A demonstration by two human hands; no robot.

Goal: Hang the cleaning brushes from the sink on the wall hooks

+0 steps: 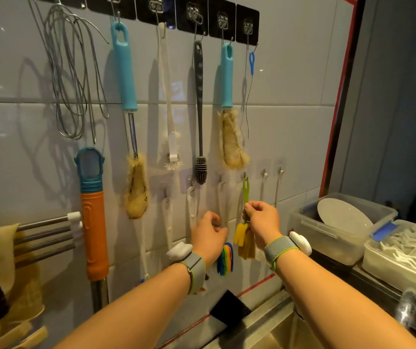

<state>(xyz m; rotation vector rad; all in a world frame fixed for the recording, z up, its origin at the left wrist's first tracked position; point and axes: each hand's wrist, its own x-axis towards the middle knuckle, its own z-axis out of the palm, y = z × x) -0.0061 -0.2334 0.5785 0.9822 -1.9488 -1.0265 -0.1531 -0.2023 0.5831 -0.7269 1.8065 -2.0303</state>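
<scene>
I am pinching the thin stem of the green brush [245,195] between the thumb and fingertips of my right hand [262,220], held close against the tiled wall [290,147]. The brush has a lime-green handle with a slotted eye at the top, and that eye is sitting right at one of the small lower hooks [245,175]; I cannot tell whether it is fully seated on it. Below my fingers the brush is ending in a floppy yellow head [242,236] with finger-like tabs, and a duller mustard-coloured piece is hanging just behind it.

My left hand [208,235] is hovering just to the left, fingers curled loosely inward near the wall. Whether it is gripping anything I cannot tell, though a rainbow-coloured fan of strips [225,259] is showing just beneath it. Both wrists are wearing grey bands with white pods.

Further out, the upper row of black-backed hooks is carrying a long teal-handled brush [124,69] with a worn tan head, a white brush [167,96], a slim dark grey silicone brush [198,109], a shorter teal brush [227,79] with tan bristles and a thin wire brush with a blue loop [251,62]. A coil of wire [75,71] is hanging at far left above an orange-handled tool [93,227]. To my right, a clear container [310,222] is holding a white plate [343,217].
</scene>
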